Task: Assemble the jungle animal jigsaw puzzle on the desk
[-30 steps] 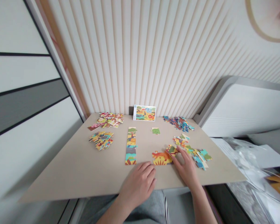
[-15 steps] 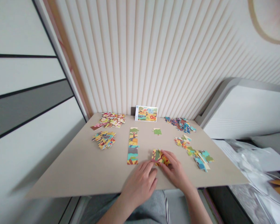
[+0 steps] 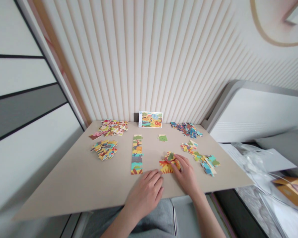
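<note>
My right hand (image 3: 187, 173) pinches a green-and-red puzzle piece (image 3: 171, 156) between thumb and fingers. It is tilted over a small group of yellow puzzle pieces (image 3: 167, 169) with orange, lion-like markings, partly covered by the fingers. My left hand (image 3: 149, 188) lies on the table just left of that group, fingers loosely bent and holding nothing. Left of both hands stands a joined vertical puzzle strip (image 3: 137, 154) with a tree, an animal and water. A single green piece (image 3: 162, 138) lies farther back.
A picture card (image 3: 150, 119) leans against the ribbed wall. Piles of pieces lie at the back left (image 3: 111, 127), left (image 3: 105, 149), and back right (image 3: 187, 129). More loose pieces (image 3: 208, 162) are on the right. Beyond the table's right edge lies clear plastic wrapping (image 3: 254, 163).
My right hand has lifted the green-and-red piece off the yellow ones, uncovering their orange markings. My left hand has drawn back from the pieces. The view has shifted slightly.
</note>
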`<state>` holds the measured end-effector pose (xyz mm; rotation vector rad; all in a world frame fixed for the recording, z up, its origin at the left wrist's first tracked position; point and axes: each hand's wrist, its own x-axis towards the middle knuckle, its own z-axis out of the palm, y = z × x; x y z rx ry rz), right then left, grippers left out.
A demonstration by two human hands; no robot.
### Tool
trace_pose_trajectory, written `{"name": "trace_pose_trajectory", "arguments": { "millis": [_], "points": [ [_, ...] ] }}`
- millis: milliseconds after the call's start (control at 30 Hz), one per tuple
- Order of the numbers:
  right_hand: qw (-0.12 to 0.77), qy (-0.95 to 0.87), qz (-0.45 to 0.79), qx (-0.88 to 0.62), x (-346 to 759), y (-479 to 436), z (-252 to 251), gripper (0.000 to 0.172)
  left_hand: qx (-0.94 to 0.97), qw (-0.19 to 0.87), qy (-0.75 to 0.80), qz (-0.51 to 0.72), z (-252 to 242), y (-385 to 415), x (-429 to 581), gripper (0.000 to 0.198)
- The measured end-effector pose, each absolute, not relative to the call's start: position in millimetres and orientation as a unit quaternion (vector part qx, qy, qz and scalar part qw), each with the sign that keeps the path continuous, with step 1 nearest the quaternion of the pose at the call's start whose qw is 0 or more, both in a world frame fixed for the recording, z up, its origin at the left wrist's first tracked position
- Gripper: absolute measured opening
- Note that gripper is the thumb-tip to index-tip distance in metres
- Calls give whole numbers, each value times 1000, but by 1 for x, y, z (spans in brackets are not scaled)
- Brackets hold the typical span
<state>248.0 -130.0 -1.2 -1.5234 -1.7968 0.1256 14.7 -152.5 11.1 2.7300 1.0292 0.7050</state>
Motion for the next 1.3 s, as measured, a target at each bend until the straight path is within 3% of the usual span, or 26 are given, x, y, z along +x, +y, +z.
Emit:
{"name": "trace_pose_trajectory", "arguments": {
  "millis": [133, 400, 600, 1300],
  "points": [
    [369, -643, -30, -670, 283, -126, -14, 41, 910, 80, 335, 232, 9, -152, 13, 30],
    [264, -539, -147, -786, 363, -135, -22, 46, 908, 85, 336, 234, 6, -151, 13, 31],
    [171, -415, -96, -889, 404, -134, -23, 58, 906, 81, 344, 235, 5, -152, 14, 32],
    [233, -409, -91, -877, 407, -136, -27, 53, 906, 66, 349, 230, 4, -153, 15, 32]
  ]
}}
